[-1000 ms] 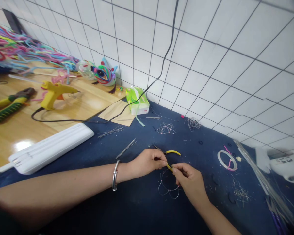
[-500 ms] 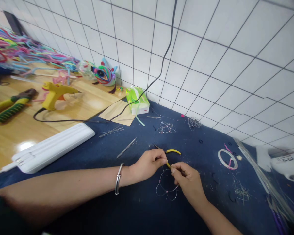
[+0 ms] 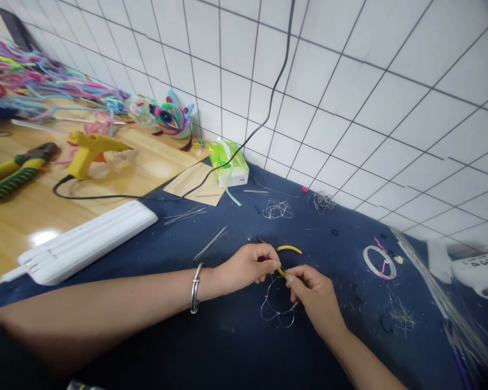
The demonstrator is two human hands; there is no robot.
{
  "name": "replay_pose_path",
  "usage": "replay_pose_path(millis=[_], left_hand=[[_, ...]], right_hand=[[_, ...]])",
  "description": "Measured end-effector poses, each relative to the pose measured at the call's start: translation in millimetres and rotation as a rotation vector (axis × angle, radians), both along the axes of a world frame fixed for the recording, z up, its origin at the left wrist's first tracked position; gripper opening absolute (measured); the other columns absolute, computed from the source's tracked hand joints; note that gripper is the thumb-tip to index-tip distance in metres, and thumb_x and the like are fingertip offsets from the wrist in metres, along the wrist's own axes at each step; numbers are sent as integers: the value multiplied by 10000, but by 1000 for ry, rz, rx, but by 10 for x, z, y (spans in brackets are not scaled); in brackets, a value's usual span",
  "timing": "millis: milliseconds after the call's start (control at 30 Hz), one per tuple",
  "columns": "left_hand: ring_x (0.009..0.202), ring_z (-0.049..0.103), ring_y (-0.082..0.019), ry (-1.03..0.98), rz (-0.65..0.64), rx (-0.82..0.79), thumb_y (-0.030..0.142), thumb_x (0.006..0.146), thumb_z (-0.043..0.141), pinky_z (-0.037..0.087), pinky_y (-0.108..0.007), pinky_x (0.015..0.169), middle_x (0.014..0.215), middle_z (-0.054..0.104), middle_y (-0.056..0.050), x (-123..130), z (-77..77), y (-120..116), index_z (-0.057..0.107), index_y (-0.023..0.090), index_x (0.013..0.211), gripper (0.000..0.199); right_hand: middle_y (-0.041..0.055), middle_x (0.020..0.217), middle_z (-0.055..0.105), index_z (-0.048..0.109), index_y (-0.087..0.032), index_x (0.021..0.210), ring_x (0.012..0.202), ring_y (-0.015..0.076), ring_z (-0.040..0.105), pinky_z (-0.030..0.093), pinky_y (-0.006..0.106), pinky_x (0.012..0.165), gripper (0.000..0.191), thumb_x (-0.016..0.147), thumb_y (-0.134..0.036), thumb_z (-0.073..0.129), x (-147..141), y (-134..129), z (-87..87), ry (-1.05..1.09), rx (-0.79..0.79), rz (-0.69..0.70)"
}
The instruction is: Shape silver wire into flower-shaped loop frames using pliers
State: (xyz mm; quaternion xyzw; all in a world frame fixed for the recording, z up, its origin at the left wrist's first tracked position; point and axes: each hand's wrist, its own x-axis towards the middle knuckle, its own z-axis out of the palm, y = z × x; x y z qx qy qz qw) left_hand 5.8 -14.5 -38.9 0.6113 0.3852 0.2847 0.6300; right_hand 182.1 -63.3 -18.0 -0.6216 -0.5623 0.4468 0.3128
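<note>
My left hand (image 3: 252,268), with a silver bangle at the wrist, pinches the upper part of a looped wire shape (image 3: 278,312). Close on its right, my right hand (image 3: 314,292) has thumb and finger pressed on the same wire shape. Thin wire loops with small pink bits hang below the fingertips, against the dark blue cloth. Yellow-handled pliers (image 3: 289,249) lie just behind the fingers, one handle partly hidden by my hands. The exact point where the fingertips meet the wire is too small to make out.
Behind the hands lie wire flowers (image 3: 277,209) and a wire tangle (image 3: 323,201). A white power strip (image 3: 91,241), glue gun (image 3: 90,153) and large pliers (image 3: 20,172) are left. A tissue pack (image 3: 229,163) stands by the wall; a white ring (image 3: 379,262) and long wires (image 3: 431,281) lie right.
The view has shifted very slightly. Both hands remain close together on the wire shape, with only a slight movement of the fingers.
</note>
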Motion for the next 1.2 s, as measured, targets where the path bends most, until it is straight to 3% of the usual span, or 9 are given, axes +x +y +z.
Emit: replay_pose_path(millis=[200,433,567,700,933,1200], left_hand=[[550,479,-71,31,-41,20,312,807,497,418,-179,486,668,510,15,-6,43,2,573,143,828,187],[545,477,-71,47,-101,102,316,822,477,418,-176,482,672,527,6,-12,-12,18,601,144,842,213],[515,462,-64,101,-78,155,296,821,470,385,-167,461,637,517,17,-17,-6,11,605,144,813,204],[516,456,-61,159,-61,245,245,807,474,359,-168,474,637,540,19,-23,14,12,615,143,768,179],[651,540,-99,215,-87,398,197,788,481,406,-199,614,736,629,-9,-24,-19,35,640,149,777,166],[626,493,-86,137,-201,313,244,824,463,380,-184,576,695,576,2,-56,59,66,625,131,791,200]], right_hand=[[-41,524,523,605,-162,758,463,82,478,408,188,465,155,772,-295,528,7,20,-28,14,14,2],[-33,546,553,629,-159,824,465,86,504,432,195,468,181,760,-304,543,8,20,-40,10,12,10],[-24,602,570,632,-158,937,511,101,535,468,221,500,248,750,-297,549,41,40,-38,19,-19,85],[-3,785,601,602,-200,1055,638,108,572,498,251,621,319,744,-234,539,104,51,-64,18,39,202],[7,818,603,613,-238,1031,721,126,575,483,245,663,306,743,-188,522,130,40,-72,-130,160,202],[1,786,593,618,-232,983,685,123,573,486,251,664,254,761,-181,505,105,33,-73,-140,138,213]])
